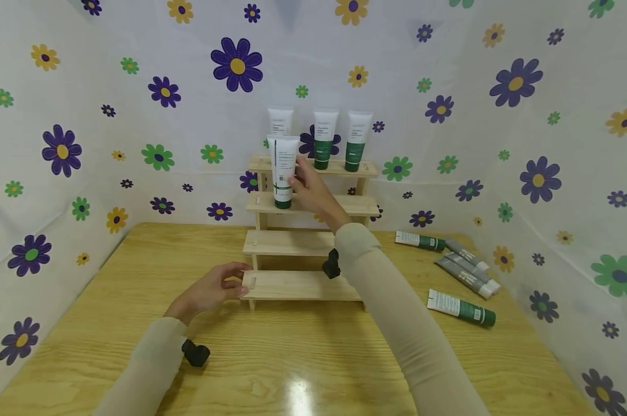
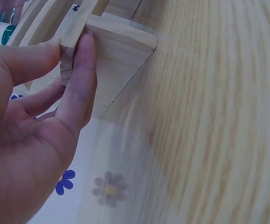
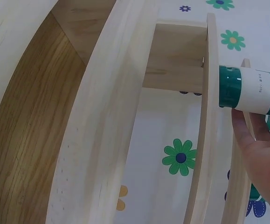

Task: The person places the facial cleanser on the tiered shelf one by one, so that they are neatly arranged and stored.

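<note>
fingers [image 1: 303, 167] hold white tube [image 1: 284, 160] upright at rack [image 1: 305, 286]

A small display corner screened off like a booth; the wider building cannot be told. In the head view, white flower-printed cloth [image 1: 313, 34] hangs from nine o'clock through twelve to three around a wood-grain surface [image 1: 261, 346], bearing a stepped wooden rack [image 1: 303, 286] centrally and loose tubes [image 1: 461, 307] towards four o'clock.

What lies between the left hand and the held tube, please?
The second step from the bottom, as the head view shows: the left hand grips the bottom step, and the tube is by the third step.
</note>
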Demonstrator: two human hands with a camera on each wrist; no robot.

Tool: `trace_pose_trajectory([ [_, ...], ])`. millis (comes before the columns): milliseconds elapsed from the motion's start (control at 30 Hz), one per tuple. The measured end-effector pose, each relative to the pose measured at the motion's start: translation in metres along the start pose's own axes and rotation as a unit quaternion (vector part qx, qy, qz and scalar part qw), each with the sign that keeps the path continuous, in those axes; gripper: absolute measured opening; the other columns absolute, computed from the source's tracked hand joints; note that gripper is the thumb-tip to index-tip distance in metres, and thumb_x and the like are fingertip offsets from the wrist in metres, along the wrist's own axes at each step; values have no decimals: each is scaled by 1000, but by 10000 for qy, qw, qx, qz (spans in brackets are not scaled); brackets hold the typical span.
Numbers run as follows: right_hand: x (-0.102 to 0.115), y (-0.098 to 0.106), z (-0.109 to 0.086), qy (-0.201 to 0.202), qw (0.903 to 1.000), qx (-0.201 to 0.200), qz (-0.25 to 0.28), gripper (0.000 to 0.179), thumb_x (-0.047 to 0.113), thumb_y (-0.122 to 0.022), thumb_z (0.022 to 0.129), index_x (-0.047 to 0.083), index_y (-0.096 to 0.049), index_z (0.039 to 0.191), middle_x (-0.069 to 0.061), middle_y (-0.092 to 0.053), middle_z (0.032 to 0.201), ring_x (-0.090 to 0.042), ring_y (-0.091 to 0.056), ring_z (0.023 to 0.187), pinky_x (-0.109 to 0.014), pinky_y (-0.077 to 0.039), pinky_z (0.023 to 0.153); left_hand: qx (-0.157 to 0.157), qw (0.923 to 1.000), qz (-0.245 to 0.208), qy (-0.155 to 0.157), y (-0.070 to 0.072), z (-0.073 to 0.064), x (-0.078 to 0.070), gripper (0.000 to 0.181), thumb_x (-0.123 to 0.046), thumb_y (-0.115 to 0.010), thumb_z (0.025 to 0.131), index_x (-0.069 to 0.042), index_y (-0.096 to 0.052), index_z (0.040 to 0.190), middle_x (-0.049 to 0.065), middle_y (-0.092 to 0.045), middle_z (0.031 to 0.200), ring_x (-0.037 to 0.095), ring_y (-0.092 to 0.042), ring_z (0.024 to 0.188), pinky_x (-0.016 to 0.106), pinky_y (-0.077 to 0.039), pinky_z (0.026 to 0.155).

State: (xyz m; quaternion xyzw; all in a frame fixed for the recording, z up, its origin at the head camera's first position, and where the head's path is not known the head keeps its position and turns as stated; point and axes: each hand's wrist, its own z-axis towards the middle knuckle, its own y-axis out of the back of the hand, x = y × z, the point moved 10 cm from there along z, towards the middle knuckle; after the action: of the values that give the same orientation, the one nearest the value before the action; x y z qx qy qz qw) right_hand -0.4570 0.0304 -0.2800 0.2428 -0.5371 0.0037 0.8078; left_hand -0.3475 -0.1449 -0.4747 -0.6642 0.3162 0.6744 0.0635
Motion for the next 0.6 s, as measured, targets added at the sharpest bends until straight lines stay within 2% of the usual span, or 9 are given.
trace_pose_trajectory([
  [300, -2, 1, 1, -53, 10000, -1, 72, 56, 6, -42, 110, 20, -28, 162, -10, -40, 165, -27, -41, 152, -43, -35, 125, -4, 10000, 65, 18, 1, 1, 0, 62, -20, -67, 102, 1, -39, 152, 25, -54, 138, 26, -65, 118, 35, -59, 96],
  [600, -13, 9, -3, -460, 9988, 161, -51, 53, 12, -47, 110, 17, -31, 160, -16, -45, 161, -28, -44, 149, -42, -35, 125, 44, 10000, -53, -11, 0, 0, -2, 61, -18, -67, 102, 2, -38, 152, 26, -53, 137, 26, -65, 117, 31, -59, 93],
])
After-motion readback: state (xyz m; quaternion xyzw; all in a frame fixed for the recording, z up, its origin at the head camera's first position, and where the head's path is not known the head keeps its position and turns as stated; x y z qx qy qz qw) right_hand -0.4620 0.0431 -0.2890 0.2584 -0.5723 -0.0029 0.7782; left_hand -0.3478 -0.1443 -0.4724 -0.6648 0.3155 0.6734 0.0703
